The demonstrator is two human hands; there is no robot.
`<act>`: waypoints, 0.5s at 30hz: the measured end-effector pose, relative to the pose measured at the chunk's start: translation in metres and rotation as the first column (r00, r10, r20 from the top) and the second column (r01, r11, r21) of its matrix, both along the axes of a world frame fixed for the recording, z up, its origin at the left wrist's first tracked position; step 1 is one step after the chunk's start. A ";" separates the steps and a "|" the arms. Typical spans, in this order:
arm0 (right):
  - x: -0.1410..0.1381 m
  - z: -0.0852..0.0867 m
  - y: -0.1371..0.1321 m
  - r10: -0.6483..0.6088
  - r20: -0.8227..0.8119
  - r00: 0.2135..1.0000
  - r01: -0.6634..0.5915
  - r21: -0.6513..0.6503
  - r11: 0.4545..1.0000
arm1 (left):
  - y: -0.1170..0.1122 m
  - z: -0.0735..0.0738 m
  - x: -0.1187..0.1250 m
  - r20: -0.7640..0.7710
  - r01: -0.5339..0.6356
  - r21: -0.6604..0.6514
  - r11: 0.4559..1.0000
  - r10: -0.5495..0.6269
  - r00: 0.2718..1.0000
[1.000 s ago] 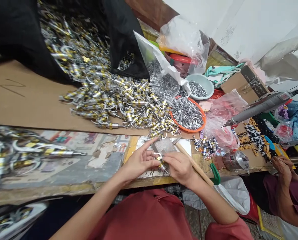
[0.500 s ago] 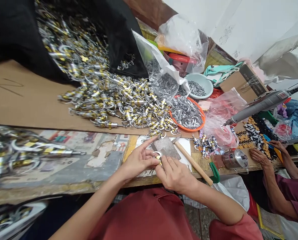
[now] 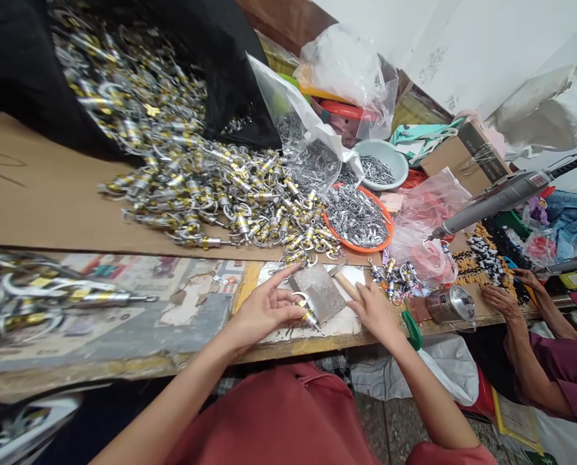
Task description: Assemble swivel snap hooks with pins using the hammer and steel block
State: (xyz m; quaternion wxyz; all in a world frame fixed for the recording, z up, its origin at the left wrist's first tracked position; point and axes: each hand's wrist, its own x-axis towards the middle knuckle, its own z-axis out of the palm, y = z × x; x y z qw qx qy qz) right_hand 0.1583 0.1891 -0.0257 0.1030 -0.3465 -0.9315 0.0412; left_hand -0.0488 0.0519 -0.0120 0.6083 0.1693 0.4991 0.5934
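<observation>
A heap of parts (image 3: 230, 200) covers cardboard (image 3: 37, 200) at far left. Right of it stands a bowl (image 3: 366, 249), another dish (image 3: 401, 173) behind. Nearer, a block (image 3: 319, 296) sits on paper (image 3: 356, 323), left hand (image 3: 262, 313) to its left, hammer (image 3: 345, 284) and right hand (image 3: 375, 310) to its right; farther right, a canister (image 3: 449, 305).

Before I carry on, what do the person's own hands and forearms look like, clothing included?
The bare left hand and bare right hand are ungloved, with no rings or watch visible. Both forearms are uncovered. A dull-red cloth right sleeve matches the dull-red cloth shirt; the left cuff can't be made out.
</observation>
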 end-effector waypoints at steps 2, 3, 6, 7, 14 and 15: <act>0.004 -0.003 0.002 -0.015 0.007 1.000 0.016 -0.128 0.992 | 0.000 0.000 0.000 -0.005 -0.005 0.000 1.000 0.005 1.000; 0.005 -0.002 -0.001 -0.031 -0.036 0.999 0.025 -0.165 0.986 | 0.000 0.000 0.000 -0.008 -0.007 0.001 1.000 0.007 1.000; 0.008 0.012 -0.016 -0.040 -0.228 0.973 0.003 -0.161 0.987 | -0.001 0.000 0.000 -0.016 -0.007 0.009 1.000 0.007 1.000; 0.009 0.020 -0.022 -0.002 -0.272 0.962 -0.038 -0.139 0.990 | -0.001 -0.001 0.000 -0.019 -0.006 0.013 1.000 0.006 1.000; 0.015 0.056 -0.061 0.308 -0.239 0.921 -0.322 -0.019 0.947 | 0.000 -0.004 0.000 -0.011 0.004 0.035 0.999 -0.003 1.000; 0.015 0.056 -0.063 0.314 -0.241 0.918 -0.320 0.017 0.947 | 0.000 -0.004 0.000 -0.016 0.000 0.033 0.999 0.001 1.000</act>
